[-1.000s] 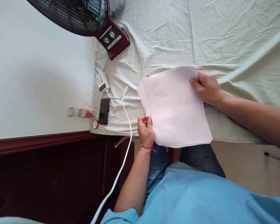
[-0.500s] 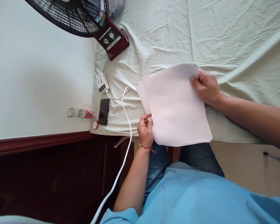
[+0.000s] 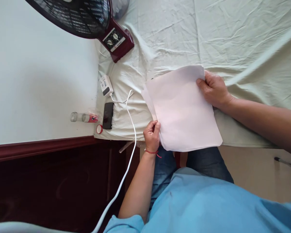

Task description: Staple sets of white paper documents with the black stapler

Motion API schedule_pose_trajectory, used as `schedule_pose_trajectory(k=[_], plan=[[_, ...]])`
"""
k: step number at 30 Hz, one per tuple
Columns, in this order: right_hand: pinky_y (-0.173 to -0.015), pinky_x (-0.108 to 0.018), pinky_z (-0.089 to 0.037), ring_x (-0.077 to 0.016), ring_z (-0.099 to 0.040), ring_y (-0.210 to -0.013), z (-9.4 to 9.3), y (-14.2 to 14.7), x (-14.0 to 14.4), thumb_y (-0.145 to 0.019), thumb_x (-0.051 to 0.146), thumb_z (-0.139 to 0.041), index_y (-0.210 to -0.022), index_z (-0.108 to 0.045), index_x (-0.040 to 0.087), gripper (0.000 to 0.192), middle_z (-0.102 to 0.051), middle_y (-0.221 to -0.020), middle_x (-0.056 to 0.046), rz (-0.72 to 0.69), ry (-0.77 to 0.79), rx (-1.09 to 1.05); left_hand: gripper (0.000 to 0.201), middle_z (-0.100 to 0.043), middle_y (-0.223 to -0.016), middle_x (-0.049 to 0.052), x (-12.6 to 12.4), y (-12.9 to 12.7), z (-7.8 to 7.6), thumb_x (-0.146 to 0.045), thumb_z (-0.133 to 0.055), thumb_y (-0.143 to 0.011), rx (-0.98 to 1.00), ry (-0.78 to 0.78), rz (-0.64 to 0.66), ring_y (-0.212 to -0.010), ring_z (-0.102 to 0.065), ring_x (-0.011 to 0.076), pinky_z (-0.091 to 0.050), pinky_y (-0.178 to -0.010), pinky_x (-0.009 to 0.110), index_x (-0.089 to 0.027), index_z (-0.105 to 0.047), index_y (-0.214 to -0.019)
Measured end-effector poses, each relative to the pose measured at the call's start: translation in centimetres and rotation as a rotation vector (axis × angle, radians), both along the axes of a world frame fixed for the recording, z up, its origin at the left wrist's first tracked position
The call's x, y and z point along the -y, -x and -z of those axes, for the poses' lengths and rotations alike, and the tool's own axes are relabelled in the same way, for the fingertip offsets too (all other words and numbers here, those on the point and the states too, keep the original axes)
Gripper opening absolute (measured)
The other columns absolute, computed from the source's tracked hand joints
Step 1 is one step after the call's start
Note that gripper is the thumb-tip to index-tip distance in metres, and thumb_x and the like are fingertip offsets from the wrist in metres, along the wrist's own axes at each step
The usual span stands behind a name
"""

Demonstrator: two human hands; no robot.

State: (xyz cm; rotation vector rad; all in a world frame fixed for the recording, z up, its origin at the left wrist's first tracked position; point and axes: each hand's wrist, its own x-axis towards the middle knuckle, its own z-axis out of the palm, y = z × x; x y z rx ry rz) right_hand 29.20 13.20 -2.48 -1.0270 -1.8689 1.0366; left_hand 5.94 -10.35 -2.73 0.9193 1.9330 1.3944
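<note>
Several white sheets of paper (image 3: 184,110) are held between my two hands, over the near edge of the cloth-covered table (image 3: 169,32). My left hand (image 3: 152,136) pinches the sheets at their left edge, thumb on top. A red string is tied round that wrist. At the upper right corner my right hand (image 3: 214,89) grips the stack, its thumb on the top sheet and the other fingers hidden underneath. The sheets fan out slightly on the left side. No writing shows on the top sheet.
A dark red fan (image 3: 121,45) stands at the back left. Near the wall are a white box-shaped device (image 3: 106,85) with a white cable (image 3: 133,129), a black phone (image 3: 108,116), a glass bottle (image 3: 84,117) and a red-rimmed cap (image 3: 99,129).
My left thumb and fingertips have shifted slightly and now close on the paper's edge. The sheets' lower right corner has moved a little to the right.
</note>
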Motion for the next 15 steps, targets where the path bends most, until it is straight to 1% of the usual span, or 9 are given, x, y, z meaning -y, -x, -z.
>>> schedule_pose_trajectory(k=[2, 4, 7, 12, 15], plan=[[-0.081, -0.045, -0.045, -0.0284, -0.06, -0.085, 0.03, 0.05, 0.05, -0.101, 0.06, -0.058, -0.091, -0.058, 0.03, 0.032, -0.066, -0.087, -0.006, 0.017, -0.002, 0.034, 0.039, -0.063, -0.074, -0.002, 0.01, 0.01, 0.14, -0.056, -0.085, -0.085, -0.006, -0.002, -0.022, -0.07, -0.055, 0.0142, -0.044, -0.071, 0.027, -0.019, -0.071, -0.084], [-0.076, -0.043, -0.043, -0.0258, -0.054, -0.076, 0.04, 0.07, 0.13, -0.099, 0.064, -0.06, -0.085, -0.05, 0.029, 0.04, -0.058, -0.078, -0.005, 0.057, 0.008, 0.072, 0.044, -0.055, -0.069, -0.005, -0.01, 0.02, 0.3, -0.058, -0.088, -0.082, -0.004, -0.009, -0.05, -0.065, -0.049, 0.0118, -0.04, -0.066, 0.026, -0.02, -0.065, -0.081], [-0.072, -0.042, -0.039, -0.0229, -0.046, -0.069, -0.04, 0.05, 0.2, -0.098, 0.064, -0.061, -0.08, -0.038, 0.028, 0.046, -0.049, -0.071, -0.002, 0.111, 0.033, 0.122, 0.053, -0.05, -0.067, -0.006, -0.06, 0.06, 0.52, -0.062, -0.091, -0.078, -0.002, -0.018, -0.072, -0.062, -0.044, 0.0105, -0.038, -0.064, 0.025, -0.021, -0.057, -0.075], [-0.074, -0.042, -0.038, -0.0253, -0.05, -0.074, -0.07, -0.03, -0.03, -0.097, 0.054, -0.065, -0.078, -0.042, 0.028, 0.04, -0.052, -0.075, -0.005, 0.101, 0.031, 0.208, 0.056, -0.048, -0.068, -0.007, -0.11, 0.05, 0.46, -0.063, -0.093, -0.076, -0.021, -0.029, -0.093, -0.063, -0.042, 0.0099, -0.037, -0.064, 0.024, -0.021, -0.056, -0.075], [-0.073, -0.041, -0.037, -0.0237, -0.048, -0.072, -0.01, -0.03, -0.13, -0.096, 0.055, -0.063, -0.077, -0.04, 0.027, 0.041, -0.05, -0.073, -0.003, 0.096, 0.009, 0.231, 0.056, -0.048, -0.067, -0.006, -0.15, -0.11, 0.05, -0.067, -0.087, -0.081, -0.029, -0.035, -0.096, -0.063, -0.042, 0.0105, -0.037, -0.063, 0.024, -0.021, -0.056, -0.075]])
